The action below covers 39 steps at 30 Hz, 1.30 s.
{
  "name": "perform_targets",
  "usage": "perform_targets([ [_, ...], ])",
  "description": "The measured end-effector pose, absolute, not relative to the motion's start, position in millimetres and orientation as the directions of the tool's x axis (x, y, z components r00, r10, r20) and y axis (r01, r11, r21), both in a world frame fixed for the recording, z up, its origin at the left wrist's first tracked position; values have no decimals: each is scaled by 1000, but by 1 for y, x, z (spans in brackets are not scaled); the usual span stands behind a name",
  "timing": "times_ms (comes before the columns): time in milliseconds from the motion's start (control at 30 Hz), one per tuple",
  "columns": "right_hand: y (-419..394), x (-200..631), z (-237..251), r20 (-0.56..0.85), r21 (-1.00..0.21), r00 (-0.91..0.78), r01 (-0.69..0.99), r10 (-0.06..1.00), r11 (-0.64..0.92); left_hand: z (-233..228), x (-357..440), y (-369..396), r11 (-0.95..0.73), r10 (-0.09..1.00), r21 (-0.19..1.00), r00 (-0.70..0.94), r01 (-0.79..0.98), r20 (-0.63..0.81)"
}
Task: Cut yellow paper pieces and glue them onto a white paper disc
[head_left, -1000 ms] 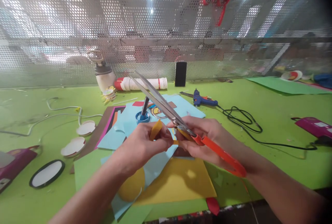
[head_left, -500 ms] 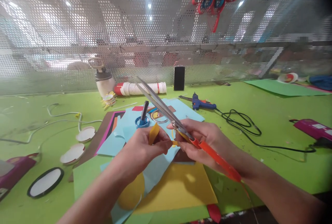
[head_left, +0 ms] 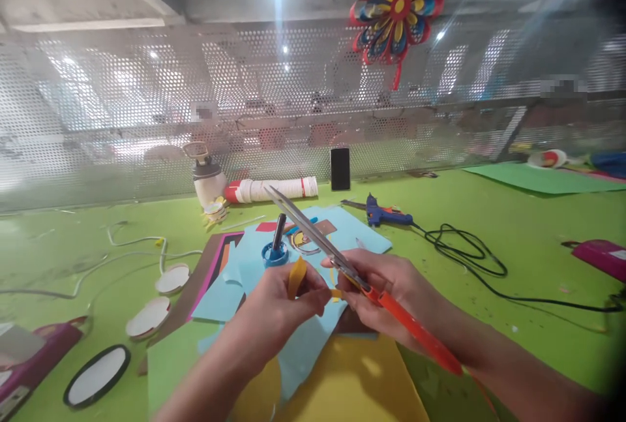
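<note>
My left hand [head_left: 278,308] is closed in a pinch on a yellow paper strip [head_left: 296,276], whose loose end curls up above the thumb. The strip's other end runs across to the fingertips of my right hand [head_left: 398,285]. That hand is closed around orange-handled scissors [head_left: 418,331], with the long blades pointing up and to the left, slightly parted at the tips. Part of the strip is hidden by my fingers. Beneath both hands lie light blue paper sheets [head_left: 310,350] and a yellow sheet [head_left: 366,386].
Behind the hands, a black marker [head_left: 279,231] stands in a blue roll [head_left: 274,254]. A blue glue gun [head_left: 388,213] with a black cord lies to the right. Stacked paper cups [head_left: 274,190], a dark upright phone-like object [head_left: 340,169] and white discs [head_left: 148,317] are on the green table.
The camera view has tilted up, so the table sits lower and the hanging paper flower shows more. Both hands keep almost the same pose, with the strip and scissors still held.
</note>
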State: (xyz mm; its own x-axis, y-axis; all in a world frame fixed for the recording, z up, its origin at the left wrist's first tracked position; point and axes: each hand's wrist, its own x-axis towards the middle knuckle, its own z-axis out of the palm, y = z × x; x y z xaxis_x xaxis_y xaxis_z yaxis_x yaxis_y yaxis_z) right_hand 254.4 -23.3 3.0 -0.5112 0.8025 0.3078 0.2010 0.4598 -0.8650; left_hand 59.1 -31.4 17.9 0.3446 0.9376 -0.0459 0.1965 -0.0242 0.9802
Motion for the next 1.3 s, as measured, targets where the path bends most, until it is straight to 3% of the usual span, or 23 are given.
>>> perform_targets([
  [800,-19,252,-13,376,-871,-460,121,805,476,19,61,-34,30,942,988,326,150,-78],
  [1300,-21,254,-10,348,-891,-503,84,791,445,9,63,-28,35,943,982,318,186,-94],
])
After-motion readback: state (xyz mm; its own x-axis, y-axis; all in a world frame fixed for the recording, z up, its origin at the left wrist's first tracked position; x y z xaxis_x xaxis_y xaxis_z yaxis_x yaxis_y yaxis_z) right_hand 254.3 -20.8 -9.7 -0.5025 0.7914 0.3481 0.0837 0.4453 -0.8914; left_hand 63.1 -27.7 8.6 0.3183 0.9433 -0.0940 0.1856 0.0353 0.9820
